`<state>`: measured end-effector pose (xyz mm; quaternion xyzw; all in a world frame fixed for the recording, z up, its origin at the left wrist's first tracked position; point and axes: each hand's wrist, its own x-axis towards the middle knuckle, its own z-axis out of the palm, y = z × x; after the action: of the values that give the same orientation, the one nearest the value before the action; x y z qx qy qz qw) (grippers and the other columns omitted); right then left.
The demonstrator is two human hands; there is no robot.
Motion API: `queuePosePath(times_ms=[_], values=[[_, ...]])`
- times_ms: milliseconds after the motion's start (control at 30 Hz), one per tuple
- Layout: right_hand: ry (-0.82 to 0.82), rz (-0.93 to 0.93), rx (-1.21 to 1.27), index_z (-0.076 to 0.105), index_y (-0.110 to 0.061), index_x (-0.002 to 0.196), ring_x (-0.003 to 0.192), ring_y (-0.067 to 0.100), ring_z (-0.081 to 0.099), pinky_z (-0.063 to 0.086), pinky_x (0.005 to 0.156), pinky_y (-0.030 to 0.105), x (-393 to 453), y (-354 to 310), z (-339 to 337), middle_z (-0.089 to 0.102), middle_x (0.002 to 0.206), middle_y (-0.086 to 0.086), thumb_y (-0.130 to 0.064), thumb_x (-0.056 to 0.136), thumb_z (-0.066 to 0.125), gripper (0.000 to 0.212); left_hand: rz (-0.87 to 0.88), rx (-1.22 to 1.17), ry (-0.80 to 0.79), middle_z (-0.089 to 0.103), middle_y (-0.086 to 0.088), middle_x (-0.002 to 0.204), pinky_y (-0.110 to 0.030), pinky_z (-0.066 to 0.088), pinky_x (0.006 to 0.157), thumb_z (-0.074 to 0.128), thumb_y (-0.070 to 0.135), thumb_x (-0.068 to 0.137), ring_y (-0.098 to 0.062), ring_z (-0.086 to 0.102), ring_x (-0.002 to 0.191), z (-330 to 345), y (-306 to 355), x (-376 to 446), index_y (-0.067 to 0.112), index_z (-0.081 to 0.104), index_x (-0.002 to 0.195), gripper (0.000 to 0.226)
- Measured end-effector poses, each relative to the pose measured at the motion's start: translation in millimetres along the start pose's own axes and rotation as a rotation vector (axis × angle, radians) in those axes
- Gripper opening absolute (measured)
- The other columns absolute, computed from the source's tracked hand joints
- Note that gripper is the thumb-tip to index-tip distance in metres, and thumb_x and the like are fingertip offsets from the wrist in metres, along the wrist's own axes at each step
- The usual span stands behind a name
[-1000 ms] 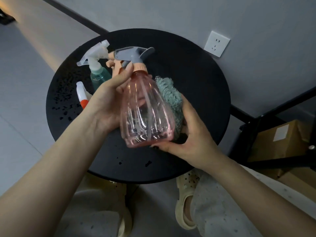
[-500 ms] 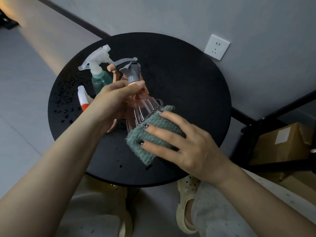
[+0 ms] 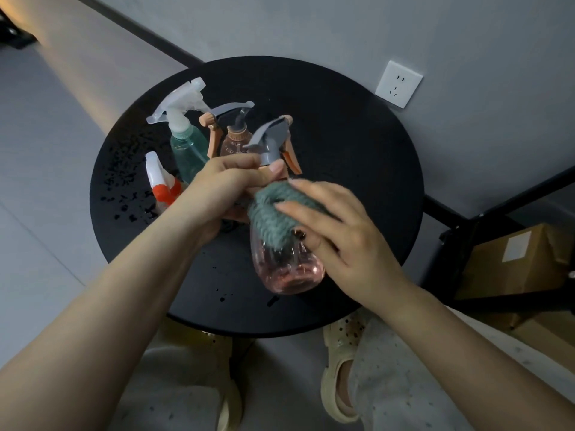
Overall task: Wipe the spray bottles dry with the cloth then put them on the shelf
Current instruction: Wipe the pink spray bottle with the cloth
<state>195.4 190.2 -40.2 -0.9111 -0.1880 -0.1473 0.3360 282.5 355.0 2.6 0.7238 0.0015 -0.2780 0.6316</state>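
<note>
A clear pink spray bottle point(image 3: 287, 270) with a grey trigger head is held above the round black table point(image 3: 357, 157). My left hand point(image 3: 217, 194) grips its neck just under the head. My right hand point(image 3: 339, 231) presses a grey-green cloth point(image 3: 272, 213) against the bottle's upper body. Behind stand a green bottle point(image 3: 186, 150) with a white head, a second pink bottle point(image 3: 235, 143), and a white-and-orange sprayer point(image 3: 161, 185), partly hidden by my left wrist.
Water drops point(image 3: 124, 188) speckle the table's left side and front. A black shelf frame point(image 3: 485, 225) stands at the right with a cardboard box point(image 3: 513, 262) under it. A wall socket point(image 3: 398, 84) is behind the table. My knees and sandals are below the table edge.
The cloth has slid from the bottle's lower body up toward its neck. The bottle has turned, its base now bare and pointing at me, its head swung to the right.
</note>
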Motion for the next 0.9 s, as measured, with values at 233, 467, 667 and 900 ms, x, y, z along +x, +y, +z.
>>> queuePosePath(times_ms=[233, 467, 667, 900], values=[[-0.014, 0.03, 0.055, 0.055, -0.02, 0.13, 0.125, 0.023, 0.042, 0.044, 0.1, 0.043, 1, -4, 2, 0.046, 0.135, 0.003, -0.028, 0.095, 0.048, 0.037, -0.027, 0.013, 0.028, 0.066, 0.004, 0.069, -0.015, 0.046, 0.047, 0.062, 0.028, 0.085, -0.005, 0.061, 0.058, 1, -2, 0, 0.016, 0.07, 0.088, 0.015], [-0.121, -0.428, -0.332, 0.067, -0.022, 0.114, 0.119, 0.028, 0.043, 0.039, 0.098, 0.044, -8, -10, 1, 0.061, 0.124, 0.002, -0.03, 0.093, 0.058, 0.024, -0.006, -0.049, 0.141, 0.066, 0.007, 0.063, -0.014, 0.044, 0.042, 0.061, 0.023, 0.087, -0.008, 0.058, 0.062, -4, 1, 3, 0.021, 0.07, 0.076, 0.014], [-0.025, -0.233, -0.221, 0.066, -0.021, 0.117, 0.119, 0.026, 0.043, 0.04, 0.096, 0.04, -6, -10, 1, 0.055, 0.127, 0.002, -0.028, 0.093, 0.055, 0.028, 0.005, 0.01, 0.091, 0.059, 0.0, 0.068, -0.013, 0.04, 0.043, 0.061, 0.03, 0.087, -0.011, 0.053, 0.059, -1, -3, 5, 0.016, 0.064, 0.083, 0.015], [0.049, 0.196, 0.211, 0.056, -0.024, 0.129, 0.123, 0.017, 0.045, 0.042, 0.103, 0.037, 0, -4, 5, 0.047, 0.129, -0.005, -0.027, 0.091, 0.049, 0.039, -0.012, 0.056, 0.049, 0.063, 0.0, 0.071, -0.023, 0.049, 0.049, 0.06, 0.023, 0.088, -0.013, 0.061, 0.066, 1, -8, 8, 0.019, 0.063, 0.071, 0.018]])
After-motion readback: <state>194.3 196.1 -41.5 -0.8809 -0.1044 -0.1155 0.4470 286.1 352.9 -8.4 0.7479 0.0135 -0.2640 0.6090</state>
